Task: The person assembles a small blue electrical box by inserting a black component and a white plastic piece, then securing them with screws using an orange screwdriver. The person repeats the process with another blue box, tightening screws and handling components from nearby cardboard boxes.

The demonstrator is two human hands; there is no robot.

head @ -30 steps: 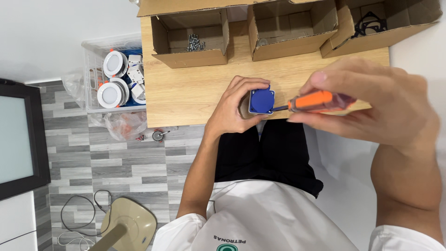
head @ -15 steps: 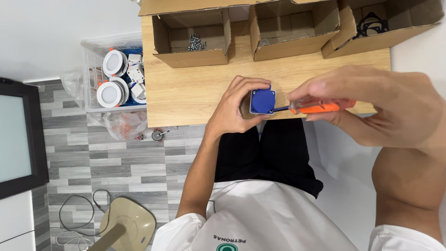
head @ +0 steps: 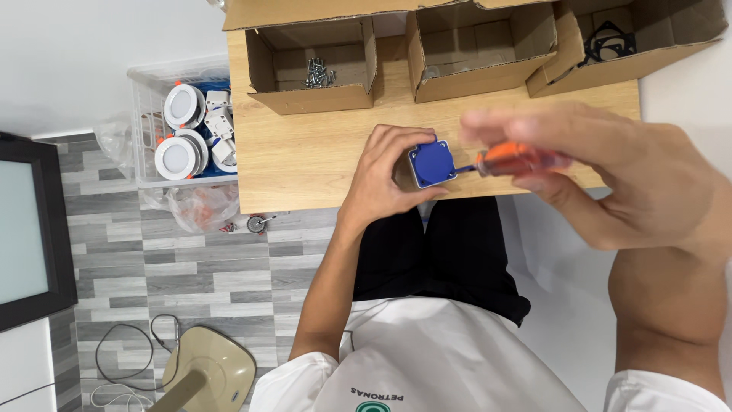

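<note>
While my left hand is gripping the small blue square plastic box at the wooden worktop edge, my right hand is clasping the orange-handled screwdriver, driving its screw, which I judge needs steady alignment.

Centre of the frame, a small blue square-faced block sits tilted at the near edge of the wooden table, cupped from its left side by the left hand. Just to its right, an orange-handled screwdriver lies nearly level, its short blue shaft meeting the block's right edge, the handle blurred in the right hand.
</note>
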